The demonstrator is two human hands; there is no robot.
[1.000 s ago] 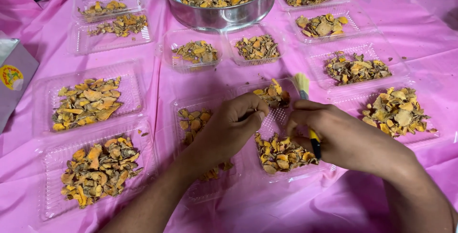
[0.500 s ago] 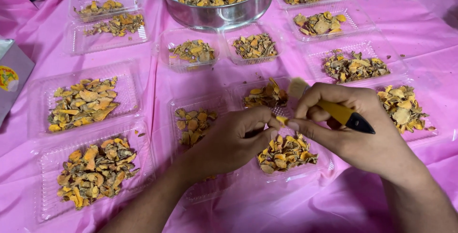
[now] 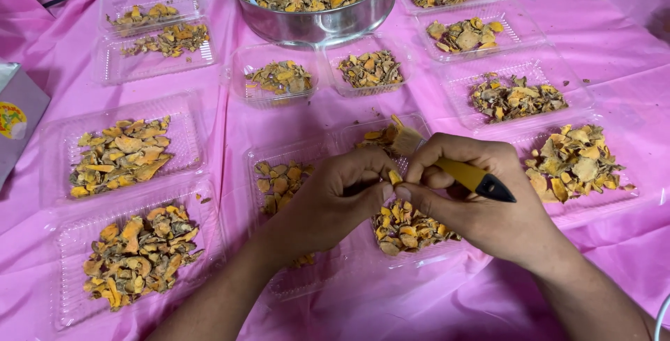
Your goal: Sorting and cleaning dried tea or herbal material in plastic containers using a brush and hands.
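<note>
My right hand (image 3: 481, 198) grips a small brush (image 3: 466, 173) with a yellow handle, a black end and pale bristles that point up and left. My left hand (image 3: 335, 198) pinches a small yellow-orange dried piece (image 3: 394, 177) between thumb and fingers, right against the right hand's fingertips. Both hands hover over a clear plastic tray (image 3: 426, 250) that holds a heap of dried orange-brown pieces (image 3: 405, 226). Another clear tray (image 3: 262, 156) with a few pieces lies under my left hand.
A steel pot (image 3: 314, 23) full of the dried pieces stands at the back. Several clear plastic trays with pieces lie around on the pink cloth (image 3: 600, 34), left (image 3: 49, 138) and right (image 3: 558, 97). A grey box (image 3: 21, 114) sits at the left edge.
The right hand turned the brush from upright to lying across, black end to the right. Both hands drew together over the tray, the left pinching a piece.
</note>
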